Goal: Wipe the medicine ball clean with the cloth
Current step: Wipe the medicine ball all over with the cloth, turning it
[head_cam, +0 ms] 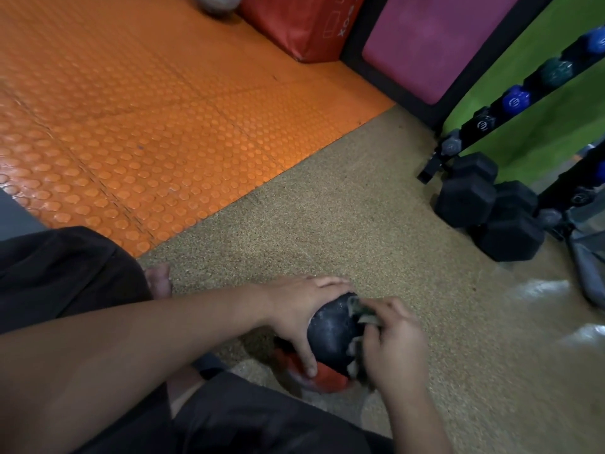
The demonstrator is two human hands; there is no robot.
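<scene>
From the head camera, a person sits on the floor and looks down at two bare hands. The medicine ball (330,335) is low in the middle of the picture, just above the speckled tan floor (376,198), between the person's dark trouser legs (65,273). The ball is black on top and red underneath, and it looks dusty. The left hand (294,312) holds the ball from the left side. Its fingers curl over the top of the ball and its thumb presses down on the red part. The right hand (389,342) is on the right side of the ball. Its fingers are bent around a bunched-up cloth (358,314) and press it against the ball. The cloth looks grey-green, and bits of it stick out between the hand and the ball. A bare foot (158,280) peeks out beside the left arm. An orange mat (147,109) with little round bumps covers the floor on the left. Far back lie a red pad (294,24) and a pink pad (432,40). On the right, black dumbbells (484,204) sit on the floor next to a black rack (510,109) with small weights on it, in front of a green wall (530,139).
</scene>
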